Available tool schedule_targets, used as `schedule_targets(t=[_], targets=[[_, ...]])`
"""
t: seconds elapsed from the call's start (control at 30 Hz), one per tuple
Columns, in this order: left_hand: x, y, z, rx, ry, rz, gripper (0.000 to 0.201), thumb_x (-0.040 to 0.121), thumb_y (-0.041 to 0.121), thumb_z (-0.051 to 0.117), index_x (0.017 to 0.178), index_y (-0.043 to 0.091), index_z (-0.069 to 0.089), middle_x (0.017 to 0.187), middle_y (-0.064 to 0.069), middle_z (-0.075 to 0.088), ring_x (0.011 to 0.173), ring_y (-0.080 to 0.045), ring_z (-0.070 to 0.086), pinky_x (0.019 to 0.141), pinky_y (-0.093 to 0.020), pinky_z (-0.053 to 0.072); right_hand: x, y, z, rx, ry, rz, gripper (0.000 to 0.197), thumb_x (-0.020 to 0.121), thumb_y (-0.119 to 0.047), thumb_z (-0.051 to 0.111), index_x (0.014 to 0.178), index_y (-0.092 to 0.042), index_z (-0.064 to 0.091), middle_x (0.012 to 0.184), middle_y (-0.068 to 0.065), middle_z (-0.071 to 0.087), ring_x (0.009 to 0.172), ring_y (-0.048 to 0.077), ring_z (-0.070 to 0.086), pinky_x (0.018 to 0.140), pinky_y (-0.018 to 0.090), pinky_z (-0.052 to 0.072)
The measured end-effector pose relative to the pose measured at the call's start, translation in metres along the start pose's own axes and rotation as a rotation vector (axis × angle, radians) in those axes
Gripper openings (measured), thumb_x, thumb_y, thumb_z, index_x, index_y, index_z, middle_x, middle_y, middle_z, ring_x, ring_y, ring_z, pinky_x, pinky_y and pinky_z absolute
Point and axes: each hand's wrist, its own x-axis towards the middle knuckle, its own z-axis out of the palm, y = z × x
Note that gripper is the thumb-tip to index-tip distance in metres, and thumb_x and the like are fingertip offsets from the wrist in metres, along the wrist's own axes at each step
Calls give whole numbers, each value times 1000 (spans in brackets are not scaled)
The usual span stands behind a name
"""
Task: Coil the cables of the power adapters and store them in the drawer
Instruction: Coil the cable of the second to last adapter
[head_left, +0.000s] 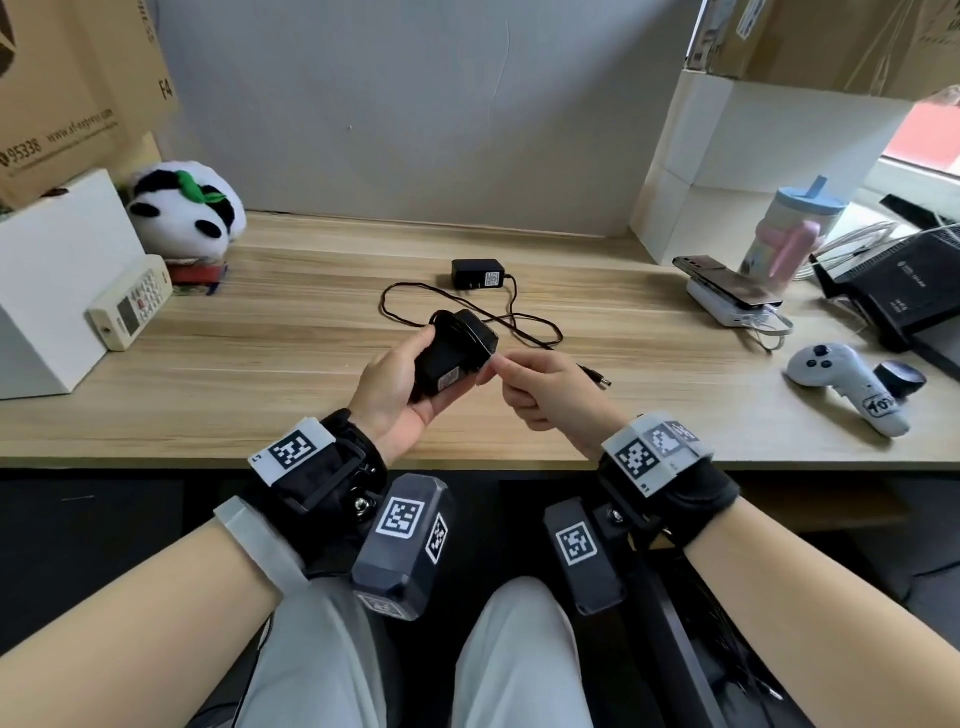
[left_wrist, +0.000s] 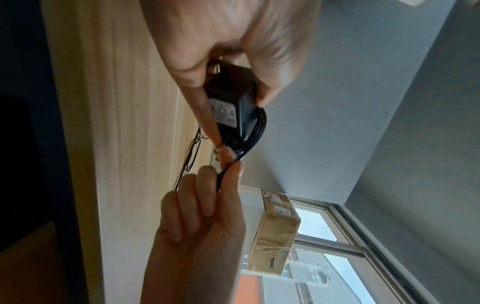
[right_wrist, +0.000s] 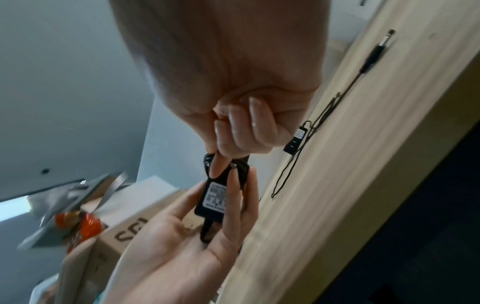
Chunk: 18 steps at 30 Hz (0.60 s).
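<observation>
My left hand (head_left: 400, 384) grips a black power adapter (head_left: 451, 358) above the desk's front edge, its cable wound round the body (left_wrist: 255, 127). My right hand (head_left: 524, 382) pinches the end of that cable (left_wrist: 221, 181) between thumb and index finger at the adapter's side (right_wrist: 215, 195). A second black adapter (head_left: 478, 274) lies farther back on the wooden desk (head_left: 260, 332). Its thin cable (head_left: 519, 322) lies loose in loops, and its barrel plug (head_left: 597, 376) rests just right of my right hand. No drawer is in view.
A panda plush (head_left: 187, 208) and a white remote (head_left: 130, 306) sit at the back left by a white box (head_left: 52, 280). To the right are a phone on a power bank (head_left: 727, 291), a tumbler (head_left: 789, 234), a white controller (head_left: 847, 384) and a black router (head_left: 904, 291).
</observation>
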Motion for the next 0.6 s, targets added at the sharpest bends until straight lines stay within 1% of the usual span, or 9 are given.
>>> schedule_targets(t=[0.03,0.1,0.13,0.2,0.27,0.33,0.43,0.53,0.6], targets=[[-2,1,-2,-53,-70,-48,35,96,17,46,122,-6,53,117,-27,63,102,-37,65,88,-40,54,1,1,-4,17,-5,6,31,100,-24,39,82,-16,63,54,-5,28,42,5,22,38,14,18],[-5,4,-4,-113,-170,-120,40,94,18,42,125,-6,51,119,-27,61,102,-39,65,93,-42,50,2,2,-9,27,-21,10,32,100,-25,40,82,-17,64,55,-5,27,44,6,21,39,15,17],[-5,6,-6,-119,-194,-141,43,94,22,42,126,-6,51,121,-28,60,105,-39,63,94,-43,49,3,3,-11,24,-36,9,32,100,-25,40,81,-17,64,56,-5,27,46,7,21,40,15,17],[-4,11,-8,-114,-207,-187,53,93,36,46,126,-5,50,125,-27,58,114,-40,58,98,-45,46,4,6,-14,19,-73,9,31,100,-26,40,81,-18,64,58,-4,25,50,8,19,43,18,14],[-4,13,-7,-83,-223,-225,65,89,49,52,125,-5,52,125,-27,58,115,-40,57,100,-44,44,5,8,-19,14,-115,7,29,99,-27,42,81,-19,64,60,-4,24,52,9,17,45,20,14],[-4,13,-4,-15,-225,-231,65,88,51,55,123,-5,53,122,-26,60,110,-39,61,96,-43,48,4,9,-23,10,-155,-4,28,98,-26,43,82,-19,65,62,-2,21,54,10,16,47,21,13],[-3,13,-1,75,-211,-216,58,88,45,58,122,-2,55,120,-23,62,108,-35,62,91,-41,52,3,8,-27,19,-205,-12,26,97,-22,44,84,-17,66,62,-1,20,53,8,17,46,17,15],[-2,12,2,138,-197,-189,46,90,43,56,109,2,61,103,-18,68,93,-28,65,88,-36,53,3,5,-26,26,-259,-18,24,96,-21,47,86,-17,69,63,-1,21,53,8,19,46,16,19],[-1,9,4,128,-164,-163,43,91,42,54,109,3,61,101,-17,67,93,-27,62,86,-33,52,4,3,-24,6,-272,-16,24,96,-20,48,86,-16,69,62,-2,21,53,8,20,47,16,20]])
